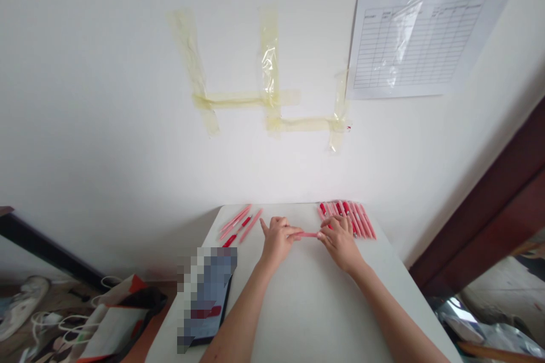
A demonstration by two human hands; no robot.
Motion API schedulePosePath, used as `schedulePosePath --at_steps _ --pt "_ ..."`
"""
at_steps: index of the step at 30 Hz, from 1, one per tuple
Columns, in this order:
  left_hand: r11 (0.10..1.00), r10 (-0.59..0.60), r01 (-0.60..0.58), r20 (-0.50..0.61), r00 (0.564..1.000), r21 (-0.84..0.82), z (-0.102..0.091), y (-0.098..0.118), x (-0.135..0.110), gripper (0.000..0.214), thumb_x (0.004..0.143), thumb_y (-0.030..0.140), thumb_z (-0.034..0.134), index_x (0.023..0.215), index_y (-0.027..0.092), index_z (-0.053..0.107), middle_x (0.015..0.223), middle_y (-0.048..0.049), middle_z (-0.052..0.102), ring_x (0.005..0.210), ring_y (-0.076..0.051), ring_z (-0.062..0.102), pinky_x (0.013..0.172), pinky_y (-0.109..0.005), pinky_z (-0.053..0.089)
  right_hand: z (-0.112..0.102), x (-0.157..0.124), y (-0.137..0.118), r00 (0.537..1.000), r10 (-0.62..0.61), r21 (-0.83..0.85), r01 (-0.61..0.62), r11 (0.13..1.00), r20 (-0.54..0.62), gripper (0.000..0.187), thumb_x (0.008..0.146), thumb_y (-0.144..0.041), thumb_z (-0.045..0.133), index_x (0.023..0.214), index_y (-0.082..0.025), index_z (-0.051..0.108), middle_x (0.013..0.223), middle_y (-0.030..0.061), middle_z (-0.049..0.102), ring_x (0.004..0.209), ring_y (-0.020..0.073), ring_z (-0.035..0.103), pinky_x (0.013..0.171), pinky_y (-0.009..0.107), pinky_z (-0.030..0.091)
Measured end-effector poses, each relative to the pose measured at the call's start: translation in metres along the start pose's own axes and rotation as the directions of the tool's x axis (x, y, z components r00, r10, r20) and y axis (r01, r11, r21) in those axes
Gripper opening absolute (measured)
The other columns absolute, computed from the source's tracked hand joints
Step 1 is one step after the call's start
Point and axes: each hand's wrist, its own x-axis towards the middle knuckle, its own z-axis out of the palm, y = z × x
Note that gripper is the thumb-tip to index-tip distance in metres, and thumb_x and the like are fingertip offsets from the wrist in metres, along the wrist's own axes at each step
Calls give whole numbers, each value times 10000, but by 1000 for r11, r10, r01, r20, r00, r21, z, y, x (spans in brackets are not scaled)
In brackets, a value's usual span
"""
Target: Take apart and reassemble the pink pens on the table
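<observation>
White surface [306,306] carried a tight row of pink-and-red pens [349,220] and a looser group of pens [238,226] as the left hand [279,240] and right hand [340,243], fingers closed, gripped opposite ends of one pink pen [307,234].

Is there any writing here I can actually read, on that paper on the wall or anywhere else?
No text here can be read well enough to quote.
Printed table sheet on the wall: column headings too small to read.
Dark-edged device on the table: its screen is pixelated, unreadable.
Pink and red pens: no legible lettering.
</observation>
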Motion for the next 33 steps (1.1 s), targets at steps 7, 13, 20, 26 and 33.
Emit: schedulePosePath --at_steps 7,13,20,26,33 --pt "1000 12 -12 8 1000 0 0 0 0 195 810 295 706 945 430 746 821 8 603 1014 -209 510 1101 -728 -21 2 1 -1 1000 -22 -40 23 999 5 215 966 -366 453 884 -253 616 1028 49 615 1131 260 464 1065 574 298" --pt "1000 4 -5 35 999 23 1 2 0 196 830 274 678 944 415 752 832 -3 616 1023 -219 507 1098 -731 -42 9 0 -1 1000 -13 -82 14 997 19 243 978 -310 414 857 -255 617 999 42 615 1122 265 469 1052 582 313" --pt "999 -24 25 25 999 -22 2 -2 1 176 786 326 726 947 395 746 842 8 629 1045 -223 522 1106 -708 -62 5 1 -5 997 -70 -172 67 983 -15 246 930 -282 528 1159 -302 615 1144 71 605 1153 293 482 1105 645 211" --pt "995 -24 26 26 999 -95 3 0 1 239 744 338 764 978 362 728 850 23 683 1050 -212 558 1122 -675 -32 1 3 -21 977 -208 -163 214 963 55 368 949 -232 500 1295 -349 543 1025 42 641 1036 237 557 1136 618 185" --pt "988 -61 68 56 997 -140 -2 -4 2 224 761 349 746 984 344 721 1060 -3 722 1168 -235 551 1120 -688 0 8 0 -14 990 -137 -107 139 984 29 280 946 -146 436 1023 -266 677 910 43 623 954 215 562 1088 528 331"
